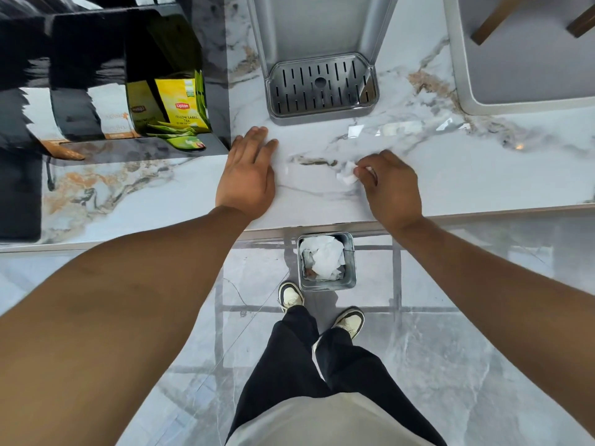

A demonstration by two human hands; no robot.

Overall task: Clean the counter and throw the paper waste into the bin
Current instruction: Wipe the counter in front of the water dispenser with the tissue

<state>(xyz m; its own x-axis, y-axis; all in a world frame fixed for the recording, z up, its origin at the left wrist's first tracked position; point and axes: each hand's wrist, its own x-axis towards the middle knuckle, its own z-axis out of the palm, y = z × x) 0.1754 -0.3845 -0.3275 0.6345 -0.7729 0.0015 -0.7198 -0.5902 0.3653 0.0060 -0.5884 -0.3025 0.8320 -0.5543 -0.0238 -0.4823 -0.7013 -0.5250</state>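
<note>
My right hand point(391, 188) rests on the marble counter point(135, 201) with its fingertips pinched on a small crumpled white paper scrap point(347, 175). My left hand point(248, 173) lies flat on the counter, palm down, fingers apart, holding nothing. Below the counter's front edge, on the floor, stands a small square metal bin point(326, 262) with white paper waste inside, right in front of my shoes. Pale patches point(355, 130) farther back on the counter could be paper or glare; I cannot tell which.
A grey dispenser with a slotted drip tray point(322, 88) stands at the back centre. A black rack with yellow tea sachets point(180, 104) is at the left. A grey tray point(528, 59) sits at the back right. My legs and shoes point(322, 307) stand on the tiled floor.
</note>
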